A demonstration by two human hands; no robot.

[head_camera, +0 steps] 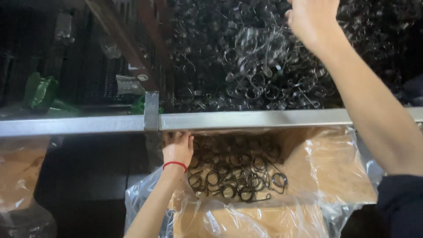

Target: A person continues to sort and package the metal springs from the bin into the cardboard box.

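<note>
Head view. The left hand (177, 147) is sitting near centre, at about 7 o'clock from the frame middle, wearing a thin red string bracelet (175, 164) at the wrist. Its fingers are curling up behind the long grey metal rail (246, 119) that is crossing the frame; whether they are gripping it I cannot tell.

Just at 3 o'clock of that hand, a small heap of dark looped wire springs (235, 174) is lying inside a brown cardboard box lined with clear plastic film (317, 176).

The right hand (310, 17) is reaching to 12 o'clock, at the top edge, fingers bunched and partly cut off; what they are pinching cannot be told. It is hovering over a large pile of shiny tangled wire springs (260, 66) beyond the rail.

At 9 o'clock, a crumpled green plastic object (40, 91) is lying in shadow.
</note>
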